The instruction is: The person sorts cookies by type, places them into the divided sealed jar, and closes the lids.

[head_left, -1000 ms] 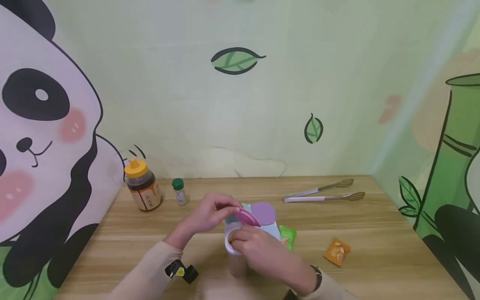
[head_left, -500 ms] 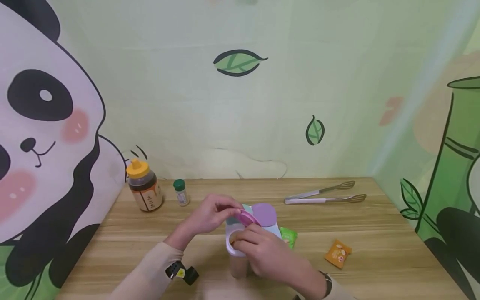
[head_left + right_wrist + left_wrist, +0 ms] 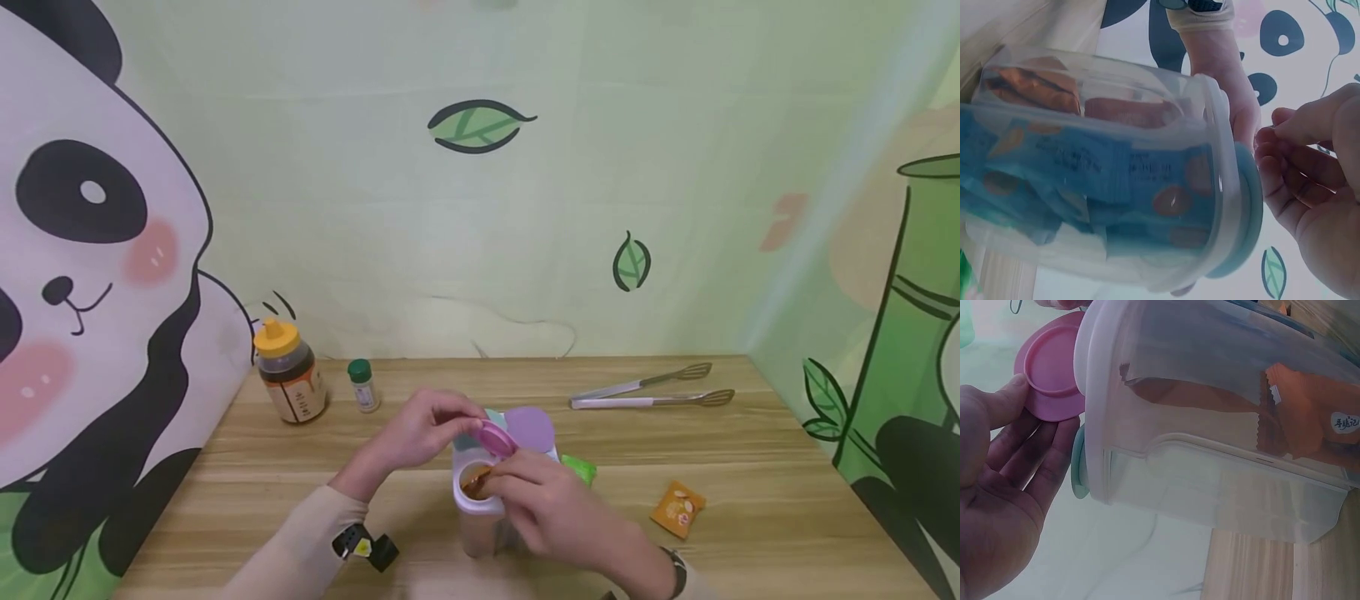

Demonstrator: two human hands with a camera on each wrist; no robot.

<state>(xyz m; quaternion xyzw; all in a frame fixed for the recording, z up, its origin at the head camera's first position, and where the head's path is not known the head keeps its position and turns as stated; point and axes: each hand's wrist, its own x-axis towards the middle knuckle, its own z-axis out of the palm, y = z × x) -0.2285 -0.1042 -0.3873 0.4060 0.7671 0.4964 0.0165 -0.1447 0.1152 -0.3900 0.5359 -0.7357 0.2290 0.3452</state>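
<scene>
A clear storage box [image 3: 478, 535] with a white rim and several coloured flip lids stands in front of me. My left hand [image 3: 427, 429] pinches the raised pink lid [image 3: 495, 438], thumb on one side and fingers beneath, as the left wrist view shows. Through the uncovered opening an orange packet [image 3: 474, 483] shows just below the rim; another orange packet [image 3: 1313, 415] lies deeper in that compartment. My right hand [image 3: 558, 504] is at the opening's right edge, fingers bent, with nothing visible between them. Blue packets [image 3: 1160, 194] fill the compartment under the pale blue lid [image 3: 1250, 212].
A green packet [image 3: 581, 470] lies right of the box, partly hidden, and an orange packet [image 3: 678, 508] farther right. Tongs [image 3: 648, 392] lie at the back right. A yellow-capped bottle [image 3: 292, 379] and a small green-capped bottle [image 3: 363, 387] stand at the back left.
My right hand has drawn back to the right from the opening, uncovering more of the orange packet inside. The left hand keeps the pink lid raised in the same place.
</scene>
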